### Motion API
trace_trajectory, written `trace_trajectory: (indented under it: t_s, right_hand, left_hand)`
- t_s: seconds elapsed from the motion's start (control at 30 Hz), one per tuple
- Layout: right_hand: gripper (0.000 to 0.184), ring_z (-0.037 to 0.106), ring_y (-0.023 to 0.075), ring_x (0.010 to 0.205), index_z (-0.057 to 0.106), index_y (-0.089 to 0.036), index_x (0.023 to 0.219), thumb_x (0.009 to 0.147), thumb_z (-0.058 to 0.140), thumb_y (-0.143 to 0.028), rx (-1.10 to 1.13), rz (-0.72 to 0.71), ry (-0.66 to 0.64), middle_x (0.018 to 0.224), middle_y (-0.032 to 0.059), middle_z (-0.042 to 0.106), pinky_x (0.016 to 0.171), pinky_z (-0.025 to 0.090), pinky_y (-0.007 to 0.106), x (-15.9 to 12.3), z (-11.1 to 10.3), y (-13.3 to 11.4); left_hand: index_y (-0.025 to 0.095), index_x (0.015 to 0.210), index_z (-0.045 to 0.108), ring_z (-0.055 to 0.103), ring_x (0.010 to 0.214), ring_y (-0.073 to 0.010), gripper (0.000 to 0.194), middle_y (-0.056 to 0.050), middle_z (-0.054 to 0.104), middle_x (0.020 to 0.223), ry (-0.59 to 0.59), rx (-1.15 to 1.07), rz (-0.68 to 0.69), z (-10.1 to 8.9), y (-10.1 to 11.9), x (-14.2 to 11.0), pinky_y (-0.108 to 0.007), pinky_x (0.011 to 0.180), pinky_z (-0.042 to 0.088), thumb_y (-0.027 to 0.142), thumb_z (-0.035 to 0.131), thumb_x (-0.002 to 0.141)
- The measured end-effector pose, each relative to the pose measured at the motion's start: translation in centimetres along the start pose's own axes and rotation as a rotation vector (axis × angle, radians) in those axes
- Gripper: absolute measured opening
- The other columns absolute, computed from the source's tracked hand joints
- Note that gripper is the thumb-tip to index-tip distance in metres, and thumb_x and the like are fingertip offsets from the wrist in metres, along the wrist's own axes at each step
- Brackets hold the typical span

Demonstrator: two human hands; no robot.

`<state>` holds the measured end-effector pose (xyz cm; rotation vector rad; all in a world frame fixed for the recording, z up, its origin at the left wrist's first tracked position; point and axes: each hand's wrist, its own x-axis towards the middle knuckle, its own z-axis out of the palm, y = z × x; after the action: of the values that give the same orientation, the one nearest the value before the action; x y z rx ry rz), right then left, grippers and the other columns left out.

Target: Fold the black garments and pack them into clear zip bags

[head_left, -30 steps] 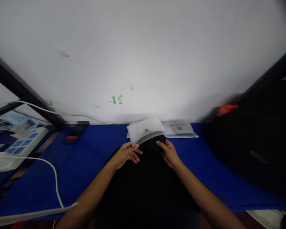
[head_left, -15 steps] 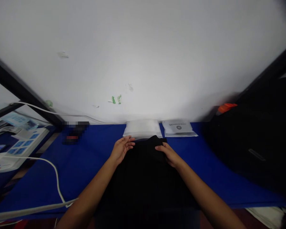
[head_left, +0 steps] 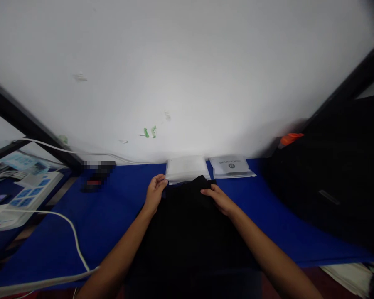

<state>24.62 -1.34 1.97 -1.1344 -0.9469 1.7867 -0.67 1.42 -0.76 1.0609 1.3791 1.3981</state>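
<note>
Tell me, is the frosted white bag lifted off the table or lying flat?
Lying flat. The frosted bag rests on the blue table by the wall; the left hand touches its near corner, not lifting it.

A pixelated patch (head_left: 98,165) at ten o'clock hides a dark object, and the black cloth (head_left: 190,232) runs off the bottom edge.

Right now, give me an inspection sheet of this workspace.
Surface: blue table, mostly bare on the left.
Job's things: black cloth spread out; frosted white bag at its far edge.
Clutter: printed bag, black bag, orange item.
Grips: left hand at the cloth's left edge, near the white bag; right hand flat on the cloth; hold unclear.
Cables: white cable on the left.
Surroundings: white wall; power strip far left.
</note>
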Motion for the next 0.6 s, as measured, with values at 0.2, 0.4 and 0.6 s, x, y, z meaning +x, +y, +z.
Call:
trace_trajectory:
  t_s: [0.2, 0.4, 0.6]
  right_hand:
    - [0.028, 0.066, 0.0144, 0.069, 0.069, -0.017, 0.084, 0.067, 0.082, -0.035, -0.019, 0.012, -0.025, 0.078, 0.0006, 0.072, 0.066, 0.051, 0.024, -0.3, -0.1, -0.4]
    - [0.039, 0.065, 0.0126, 0.064, 0.069, -0.017, 0.094, 0.073, 0.078, -0.048, -0.130, -0.003, -0.105, 0.079, 0.0004, 0.071, 0.060, 0.050, 0.023, -1.8, 0.8, -1.5]
    - [0.038, 0.067, 0.0139, 0.068, 0.069, -0.019, 0.098, 0.076, 0.075, -0.049, -0.133, 0.015, -0.158, 0.083, 0.0015, 0.072, 0.060, 0.051, 0.023, -4.4, 0.8, -1.4]
  left_hand:
    - [0.018, 0.124, 0.054, 0.051, 0.128, -0.0288, 0.050, -0.014, 0.057, 0.133, -0.194, 0.182, 0.184, -0.2, 1.7, -1.0, -0.048, 0.112, 0.034, 0.042, 0.065, 0.081]
    - [0.027, 0.149, 0.030, 0.036, 0.139, -0.0334, 0.088, -0.013, 0.033, 0.154, -0.623, 0.460, 0.364, 0.7, 5.7, -6.2, -0.052, 0.113, 0.033, 0.050, 0.074, 0.076]
    - [0.023, 0.150, 0.027, 0.036, 0.139, -0.0342, 0.078, -0.015, 0.032, 0.155, -0.699, 0.262, 0.236, -0.4, 6.2, -7.8, -0.053, 0.112, 0.033, 0.070, 0.041, 0.089]
